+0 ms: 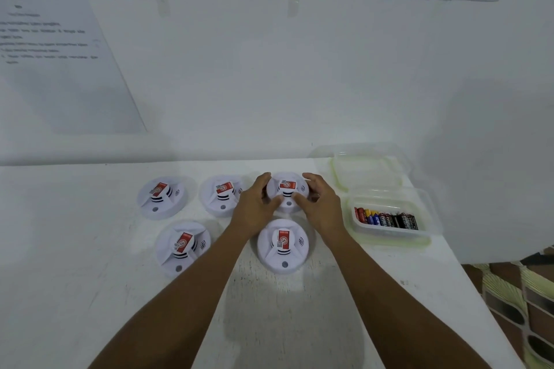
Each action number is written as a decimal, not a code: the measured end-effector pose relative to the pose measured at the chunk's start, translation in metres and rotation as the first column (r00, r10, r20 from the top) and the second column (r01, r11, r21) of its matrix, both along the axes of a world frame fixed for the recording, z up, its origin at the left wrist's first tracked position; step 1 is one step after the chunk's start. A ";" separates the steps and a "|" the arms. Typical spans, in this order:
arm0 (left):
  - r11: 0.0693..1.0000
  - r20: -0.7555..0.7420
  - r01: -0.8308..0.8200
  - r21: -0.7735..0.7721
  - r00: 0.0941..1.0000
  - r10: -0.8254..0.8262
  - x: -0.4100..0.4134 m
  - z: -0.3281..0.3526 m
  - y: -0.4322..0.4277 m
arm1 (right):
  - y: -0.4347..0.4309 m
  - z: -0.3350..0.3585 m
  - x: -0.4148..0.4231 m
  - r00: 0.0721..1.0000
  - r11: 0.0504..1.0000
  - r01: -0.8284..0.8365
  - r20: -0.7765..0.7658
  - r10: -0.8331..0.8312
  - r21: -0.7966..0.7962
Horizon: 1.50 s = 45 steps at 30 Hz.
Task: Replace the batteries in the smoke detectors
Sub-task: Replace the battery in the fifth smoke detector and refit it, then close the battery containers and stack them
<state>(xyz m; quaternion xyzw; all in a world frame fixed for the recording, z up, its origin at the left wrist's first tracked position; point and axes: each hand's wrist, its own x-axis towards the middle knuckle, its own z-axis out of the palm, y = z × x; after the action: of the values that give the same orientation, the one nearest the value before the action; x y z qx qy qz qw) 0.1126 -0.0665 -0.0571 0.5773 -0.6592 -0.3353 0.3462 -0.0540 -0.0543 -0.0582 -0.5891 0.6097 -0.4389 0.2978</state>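
- Head view: left hand (254, 205) and right hand (322, 204) both curl round the back-right detector (287, 189), fingers over its far rim, thumbs on its near edge
- It is at the back of the white counter (90, 249); four more detectors (284, 244) lie to its left and in front
- Just right, batteries (386, 220) lie in a clear tub (425, 213), with the lid (368, 171) behind it
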 end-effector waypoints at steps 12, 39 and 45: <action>0.994 0.077 0.012 -0.111 0.997 -0.004 -0.001 0.021 0.011 | 0.030 0.048 -0.005 0.999 0.997 -0.002 -0.040 -0.001 -0.074; 0.984 -0.176 0.169 0.049 0.972 -0.158 -0.158 0.022 0.066 | 0.087 0.028 -0.229 0.990 0.994 0.096 0.103 -0.100 0.043; 0.980 -0.142 0.194 0.031 0.972 -0.188 -0.152 0.028 0.062 | 0.080 0.022 -0.231 0.981 0.982 0.189 0.047 -0.189 0.014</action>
<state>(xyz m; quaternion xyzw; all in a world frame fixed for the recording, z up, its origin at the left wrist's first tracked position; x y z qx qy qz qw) -0.0396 -0.0042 -0.0295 0.4940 -0.6784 -0.4210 0.3443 -0.2854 0.0256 -0.0358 -0.5162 0.6577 -0.4763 0.2723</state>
